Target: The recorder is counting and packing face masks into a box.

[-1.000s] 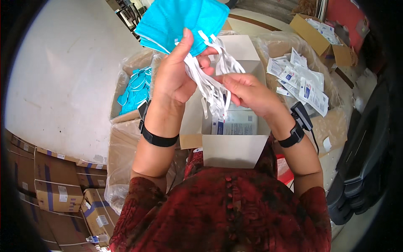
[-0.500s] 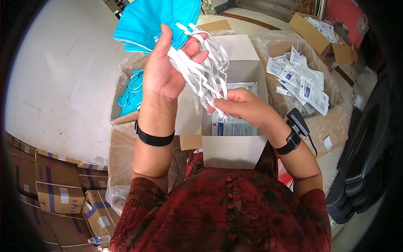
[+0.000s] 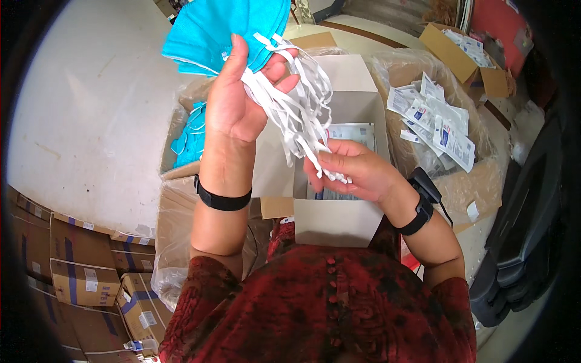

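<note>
A stack of turquoise face masks [image 3: 227, 30] is held up in my left hand [image 3: 239, 100], thumb on top and fingers underneath. White elastic ear loops [image 3: 284, 106] hang from the stack toward the right in a loose bundle. The lower ends of these loops are pinched between the thumb and fingers of my right hand [image 3: 357, 169]. Below my hands stands an open white carton [image 3: 339, 221], with flat printed white packets [image 3: 351, 132] inside, partly hidden by my right hand.
A plastic-lined carton [image 3: 181, 166] at left holds more turquoise masks [image 3: 192, 136]. Another lined carton [image 3: 478, 175] at right holds loose white packets [image 3: 433, 118]. Behind it stands a brown box [image 3: 448, 54] of packets. Taped cartons [image 3: 85, 272] lie lower left; a black chair [image 3: 514, 224] is at right.
My right hand has slid slightly down and to the right along the ear loops, drawing their ends with it. My left hand and the mask stack have stayed nearly still.
</note>
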Demonstrator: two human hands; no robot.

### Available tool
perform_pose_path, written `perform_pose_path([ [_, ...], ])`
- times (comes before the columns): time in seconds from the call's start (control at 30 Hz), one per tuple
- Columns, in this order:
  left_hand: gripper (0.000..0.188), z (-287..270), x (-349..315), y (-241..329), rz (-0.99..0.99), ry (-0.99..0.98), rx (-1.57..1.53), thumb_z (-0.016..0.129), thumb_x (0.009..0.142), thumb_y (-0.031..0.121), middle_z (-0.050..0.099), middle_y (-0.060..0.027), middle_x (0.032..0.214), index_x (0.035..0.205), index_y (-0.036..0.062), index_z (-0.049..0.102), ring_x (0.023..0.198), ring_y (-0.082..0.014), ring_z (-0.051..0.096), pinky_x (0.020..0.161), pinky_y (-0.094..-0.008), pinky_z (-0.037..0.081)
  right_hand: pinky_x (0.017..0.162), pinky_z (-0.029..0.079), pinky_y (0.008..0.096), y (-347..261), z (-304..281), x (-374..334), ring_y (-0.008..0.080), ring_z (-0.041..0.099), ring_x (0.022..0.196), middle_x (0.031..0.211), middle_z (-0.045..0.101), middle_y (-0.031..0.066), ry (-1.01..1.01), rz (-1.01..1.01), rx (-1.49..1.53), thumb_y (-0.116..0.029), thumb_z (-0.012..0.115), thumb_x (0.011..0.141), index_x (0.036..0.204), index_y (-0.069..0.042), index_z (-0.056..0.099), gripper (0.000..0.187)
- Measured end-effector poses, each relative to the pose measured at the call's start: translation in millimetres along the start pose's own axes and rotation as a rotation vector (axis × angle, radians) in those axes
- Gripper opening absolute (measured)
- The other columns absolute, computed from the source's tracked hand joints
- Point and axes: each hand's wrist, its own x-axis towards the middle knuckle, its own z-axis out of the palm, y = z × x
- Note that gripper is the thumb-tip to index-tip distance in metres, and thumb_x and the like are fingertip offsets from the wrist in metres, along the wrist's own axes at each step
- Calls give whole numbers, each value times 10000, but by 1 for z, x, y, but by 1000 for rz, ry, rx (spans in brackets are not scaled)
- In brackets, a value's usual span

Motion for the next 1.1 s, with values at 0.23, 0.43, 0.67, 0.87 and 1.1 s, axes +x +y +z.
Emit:
perform_pose_path([
  [0.23,502,-16,0,18,-57,-146,-95,491,896,464,617,-210,1001,1094,3,513,701,-136,606,698,-352,563,419,250,142,-1,-9,-12,-4,372,542,699,502,-29,134,39,-176,-320,496,928,1036,-63,583,292],
  [0.43,505,0,-3,8,-41,-115,-56,454,905,489,635,-195,955,1052,16,552,593,-85,572,613,-304,563,412,241,141,-12,-4,-2,-7,364,499,711,539,-17,33,42,-158,-277,501,927,1053,-29,578,289],
  [0.67,511,5,0,7,-17,-110,-30,449,906,491,637,-192,954,1058,14,552,581,-87,573,610,-302,564,411,248,143,-6,-1,1,6,355,475,723,552,20,-12,22,-145,-271,498,929,1047,-27,577,282],
  [0.87,502,6,-3,7,-18,-84,-4,440,910,492,639,-181,948,1060,27,554,559,-80,550,614,-291,560,403,253,155,-3,7,2,20,346,461,781,567,48,12,-9,-88,-245,487,932,934,-53,560,205],
  [1.1,440,2,-8,8,-61,-133,-2,422,930,466,637,-128,879,985,53,562,476,-31,423,450,-203,415,445,267,154,-9,1,-6,15,368,540,753,532,-13,51,37,-255,-289,475,934,954,-76,566,232],
])
